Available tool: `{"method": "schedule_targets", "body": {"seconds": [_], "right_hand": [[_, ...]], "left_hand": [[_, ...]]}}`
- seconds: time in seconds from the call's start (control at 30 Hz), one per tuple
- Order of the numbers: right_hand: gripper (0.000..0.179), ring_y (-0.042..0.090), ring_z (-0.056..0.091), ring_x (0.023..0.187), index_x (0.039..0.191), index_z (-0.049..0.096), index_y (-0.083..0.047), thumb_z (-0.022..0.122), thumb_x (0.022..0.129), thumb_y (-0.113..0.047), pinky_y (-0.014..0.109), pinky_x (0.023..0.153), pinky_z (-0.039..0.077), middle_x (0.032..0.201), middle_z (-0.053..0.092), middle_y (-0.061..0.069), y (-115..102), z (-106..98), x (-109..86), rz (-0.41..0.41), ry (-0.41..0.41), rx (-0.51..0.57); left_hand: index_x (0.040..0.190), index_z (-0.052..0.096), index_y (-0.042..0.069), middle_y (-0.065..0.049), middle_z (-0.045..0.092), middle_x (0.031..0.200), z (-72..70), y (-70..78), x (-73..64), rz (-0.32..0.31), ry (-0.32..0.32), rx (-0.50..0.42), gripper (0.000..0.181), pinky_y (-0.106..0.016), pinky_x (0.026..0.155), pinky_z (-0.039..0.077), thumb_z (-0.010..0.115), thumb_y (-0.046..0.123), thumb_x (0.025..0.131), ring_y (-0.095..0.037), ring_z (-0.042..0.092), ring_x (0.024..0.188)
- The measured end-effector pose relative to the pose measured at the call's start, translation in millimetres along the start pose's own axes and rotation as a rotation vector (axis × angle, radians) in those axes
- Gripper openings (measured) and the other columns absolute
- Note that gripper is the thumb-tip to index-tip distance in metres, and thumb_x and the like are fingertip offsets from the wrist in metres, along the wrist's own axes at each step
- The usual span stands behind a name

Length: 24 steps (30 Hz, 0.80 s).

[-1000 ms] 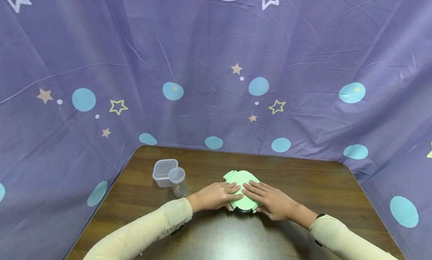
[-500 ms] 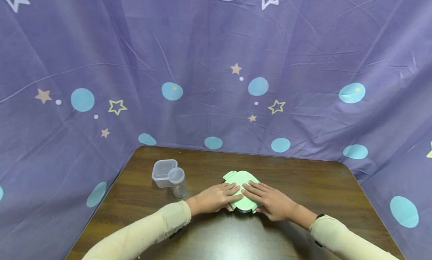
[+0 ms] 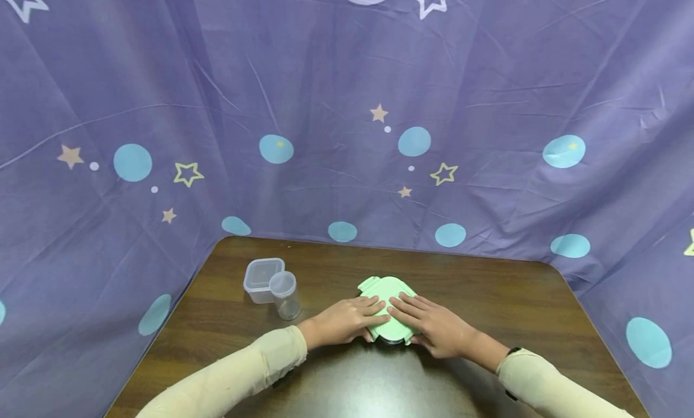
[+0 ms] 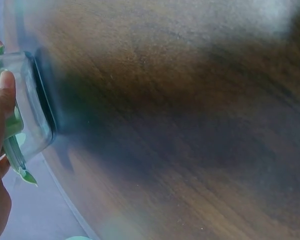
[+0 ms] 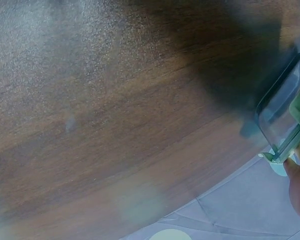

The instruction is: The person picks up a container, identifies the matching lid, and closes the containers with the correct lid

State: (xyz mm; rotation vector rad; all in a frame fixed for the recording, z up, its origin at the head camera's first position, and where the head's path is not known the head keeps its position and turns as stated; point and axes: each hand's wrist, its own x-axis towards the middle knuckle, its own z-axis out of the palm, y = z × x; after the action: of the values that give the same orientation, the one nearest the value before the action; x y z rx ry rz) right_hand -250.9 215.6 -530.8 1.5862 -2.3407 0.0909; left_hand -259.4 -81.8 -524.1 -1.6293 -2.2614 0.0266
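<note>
A: Change?
B: None visible; left hand (image 3: 345,320) and right hand (image 3: 441,331) stay unclenched, laid straight-fingered on the green lid (image 3: 391,288) between them, clear container (image 4: 36,117) underneath.
A: Meaning?
B: Lid-pressing seems unfinished.

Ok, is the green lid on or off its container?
On: the green lid sits over the clear container, with the left hand and right hand resting on it. Latched or not, I cannot tell.

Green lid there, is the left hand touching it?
Touching. The head view shows the left hand with its fingers laid across the top of the green lid, no gap visible between them.
</note>
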Motion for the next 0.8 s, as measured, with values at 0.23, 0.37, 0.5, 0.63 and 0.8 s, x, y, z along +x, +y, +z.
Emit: {"method": "schedule_targets", "body": {"seconds": [0.23,0.37,0.5,0.63,0.8], "right_hand": [[0.081,0.040,0.050,0.139,0.151,0.046,-0.001,0.078,0.083,-0.029,0.055,0.108,0.049,0.156,0.046,0.019,-2.0,0.6,-0.4,-0.001,-0.002,0.003],[0.081,0.040,0.050,0.140,0.152,0.045,-0.001,0.078,0.083,-0.030,0.055,0.108,0.048,0.157,0.046,0.019,-2.5,1.4,0.0,-0.007,-0.005,0.001],[0.081,0.040,0.051,0.139,0.151,0.045,0.000,0.078,0.083,-0.030,0.054,0.108,0.049,0.156,0.047,0.020,-2.3,1.2,0.2,-0.012,0.004,-0.010],[0.081,0.040,0.051,0.139,0.151,0.046,0.000,0.078,0.082,-0.030,0.054,0.107,0.049,0.155,0.048,0.020,-1.7,1.2,0.1,-0.015,0.012,-0.018],[0.083,0.040,0.052,0.139,0.151,0.046,0.000,0.079,0.081,-0.030,0.054,0.107,0.049,0.155,0.048,0.020,-1.7,1.2,-0.2,-0.013,0.016,-0.025]], "left_hand": [[0.143,0.060,0.015,-0.013,0.061,0.143,0.2,1.7,1.5,0.013,-0.010,0.035,0.062,-0.037,0.113,0.047,0.067,0.047,0.090,-0.029,0.060,0.133],[0.143,0.059,0.014,-0.013,0.061,0.142,-0.7,3.3,1.5,-0.004,-0.020,0.016,0.064,-0.037,0.113,0.047,0.068,0.046,0.089,-0.029,0.060,0.133],[0.144,0.059,0.015,-0.012,0.062,0.142,-2.1,4.7,3.0,-0.025,-0.028,0.007,0.065,-0.037,0.113,0.047,0.070,0.046,0.087,-0.028,0.060,0.133],[0.142,0.060,0.015,-0.012,0.062,0.141,-3.0,5.3,4.9,-0.037,-0.018,-0.007,0.065,-0.038,0.112,0.048,0.071,0.045,0.086,-0.028,0.061,0.132],[0.142,0.060,0.016,-0.012,0.062,0.141,-2.6,5.9,4.9,-0.047,-0.017,-0.012,0.062,-0.038,0.112,0.048,0.072,0.043,0.087,-0.027,0.061,0.131]]}}
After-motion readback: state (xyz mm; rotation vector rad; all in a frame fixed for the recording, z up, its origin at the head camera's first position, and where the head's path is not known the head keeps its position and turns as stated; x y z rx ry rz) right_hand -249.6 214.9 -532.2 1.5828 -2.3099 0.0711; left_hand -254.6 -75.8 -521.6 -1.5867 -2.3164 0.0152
